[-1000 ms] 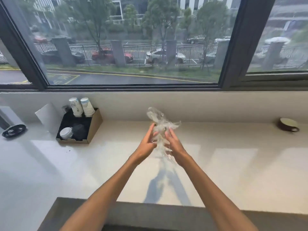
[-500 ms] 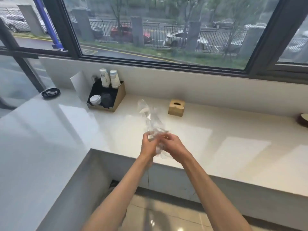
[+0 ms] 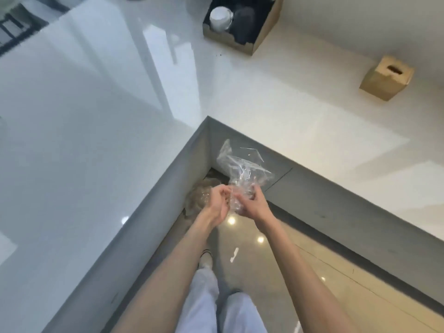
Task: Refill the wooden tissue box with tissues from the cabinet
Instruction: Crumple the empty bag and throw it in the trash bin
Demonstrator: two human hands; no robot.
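On the white table (image 3: 288,111) stood the wooden tissue box (image 3: 386,78); well short of that box, the left hand (image 3: 217,200) and right hand (image 3: 254,205) both gripped a crumpled plastic wrapper (image 3: 242,169).

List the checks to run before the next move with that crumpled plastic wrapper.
1. Grip: left hand and right hand both hold the plastic wrapper: ok.
2. Wrapper empty: clear, nothing white visible inside: ok.
3. Somewhere to drop it: brownish shape in the floor corner below the hands, blurred: cannot tell.
4. Box position: wooden tissue box upright on the counter, slot up: ok.
5. Box refilled: no tissue shows at the slot: cannot tell.
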